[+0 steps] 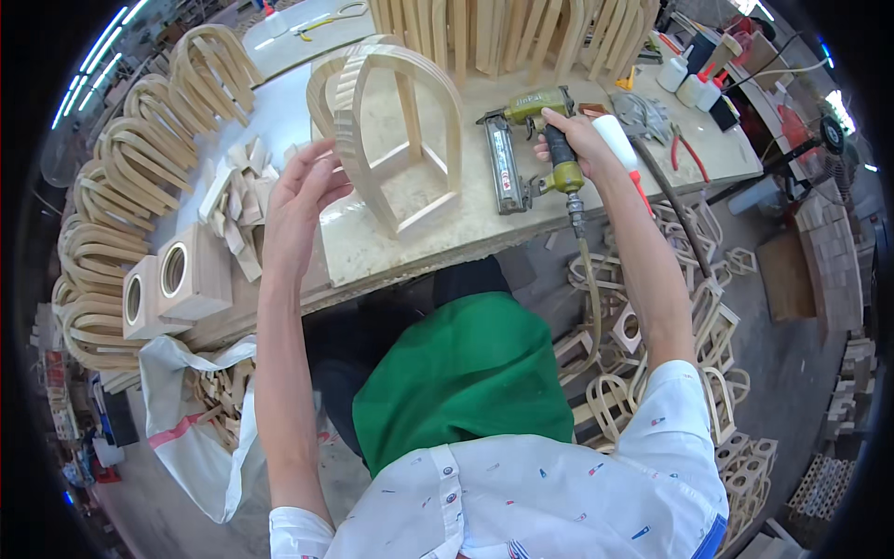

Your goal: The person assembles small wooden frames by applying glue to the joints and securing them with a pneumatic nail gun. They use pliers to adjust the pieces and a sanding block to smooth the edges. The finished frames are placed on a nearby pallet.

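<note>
Right now my right hand is closed around the handle of a pneumatic nail gun, which lies on the workbench at the right of the wooden arch frame. The gun has an olive-yellow body with worn paint and a long grey metal magazine. The magazine's long axis runs from far to near, almost straight toward me, and the handle goes from the head down to the right, where a pale air hose leaves it and hangs over the near edge of the bench.

My left hand is open, with the fingers spread and a little curved, just beside the left side of the arch frame. I cannot tell if the fingertips touch the wood. The frame is made of pale bent plywood: two arches standing upright, joined by thin straight slats at the bottom, so it looks like a small open house with a round top. Its surface is smooth and unpainted.

On the left, near the bench edge, stand two square wooden blocks with round holes. Behind them lie small wood offcuts, and many bent arch pieces are stacked along the far left. Red-handled pliers lie at the far right.
</note>
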{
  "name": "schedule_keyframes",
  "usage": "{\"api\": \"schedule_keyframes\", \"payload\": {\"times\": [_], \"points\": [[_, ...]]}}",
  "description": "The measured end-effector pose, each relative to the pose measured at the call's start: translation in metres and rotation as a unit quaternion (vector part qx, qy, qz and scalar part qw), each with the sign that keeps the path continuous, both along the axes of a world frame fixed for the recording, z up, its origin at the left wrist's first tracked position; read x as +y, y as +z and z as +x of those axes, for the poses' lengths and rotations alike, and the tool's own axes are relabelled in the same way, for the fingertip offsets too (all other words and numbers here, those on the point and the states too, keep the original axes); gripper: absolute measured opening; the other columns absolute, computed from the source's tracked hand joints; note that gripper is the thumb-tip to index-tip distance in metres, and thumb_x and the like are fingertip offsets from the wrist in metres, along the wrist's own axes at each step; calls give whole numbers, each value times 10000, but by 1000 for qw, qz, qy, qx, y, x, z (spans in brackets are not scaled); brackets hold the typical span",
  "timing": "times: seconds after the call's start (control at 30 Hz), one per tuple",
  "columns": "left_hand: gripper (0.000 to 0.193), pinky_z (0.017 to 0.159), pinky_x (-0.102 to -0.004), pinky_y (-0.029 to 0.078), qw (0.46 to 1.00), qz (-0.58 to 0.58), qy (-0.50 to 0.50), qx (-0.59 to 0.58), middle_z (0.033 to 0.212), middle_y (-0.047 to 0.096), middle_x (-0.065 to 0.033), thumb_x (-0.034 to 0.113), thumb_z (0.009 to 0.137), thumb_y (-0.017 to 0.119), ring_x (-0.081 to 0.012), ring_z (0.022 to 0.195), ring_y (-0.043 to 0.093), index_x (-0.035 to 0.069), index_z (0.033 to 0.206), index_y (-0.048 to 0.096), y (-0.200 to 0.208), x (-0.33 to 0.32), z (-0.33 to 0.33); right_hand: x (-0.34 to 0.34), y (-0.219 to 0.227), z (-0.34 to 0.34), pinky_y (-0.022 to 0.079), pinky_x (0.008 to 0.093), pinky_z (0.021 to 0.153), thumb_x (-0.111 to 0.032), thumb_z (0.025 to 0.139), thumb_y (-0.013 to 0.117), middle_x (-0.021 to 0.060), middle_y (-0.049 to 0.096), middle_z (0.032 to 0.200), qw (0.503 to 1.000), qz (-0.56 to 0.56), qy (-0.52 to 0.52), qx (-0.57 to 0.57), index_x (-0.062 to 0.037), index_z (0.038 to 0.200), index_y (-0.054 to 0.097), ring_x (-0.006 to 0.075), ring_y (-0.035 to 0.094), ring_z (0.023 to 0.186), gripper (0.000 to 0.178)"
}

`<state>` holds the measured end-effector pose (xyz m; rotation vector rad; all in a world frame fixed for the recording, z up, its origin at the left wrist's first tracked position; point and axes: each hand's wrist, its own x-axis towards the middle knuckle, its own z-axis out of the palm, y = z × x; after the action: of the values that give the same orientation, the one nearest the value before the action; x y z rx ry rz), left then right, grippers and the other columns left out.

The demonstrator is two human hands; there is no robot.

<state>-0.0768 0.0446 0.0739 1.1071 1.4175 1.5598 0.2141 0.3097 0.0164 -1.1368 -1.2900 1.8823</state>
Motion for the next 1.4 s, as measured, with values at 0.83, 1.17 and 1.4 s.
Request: {"api": "schedule_keyframes", "payload": {"times": [0.83,1.17,1.4], "points": [[269,665,-269,503,998,43,-9,-53,937,622,-131,137,892,604,-180,767,622,30,1129,535,84,12,82,-114,70,-14,519,291,740,-308,956,529,152,662,1005,987,104,57,105,63,1193,543,199,651,873,441],[670,890,-359,490,984,75,-21,161,1148,572,-183,-78,790,631,-252,1031,601,40,1312,227,18,-72,55,-192,78,-68,520,259,758,-87,887,590,62,615,910,950,130,22,284,69,1185,489,139,636,813,352],[477,909,-304,442,968,71,148,188,1192,571,-131,77,933,529,-184,1079,564,-27,1367,359,59,-26,43,-234,38,-105,472,276,760,-112,891,577,66,611,896,960,255,-31,115,13,1123,543,157,610,824,266]]}}
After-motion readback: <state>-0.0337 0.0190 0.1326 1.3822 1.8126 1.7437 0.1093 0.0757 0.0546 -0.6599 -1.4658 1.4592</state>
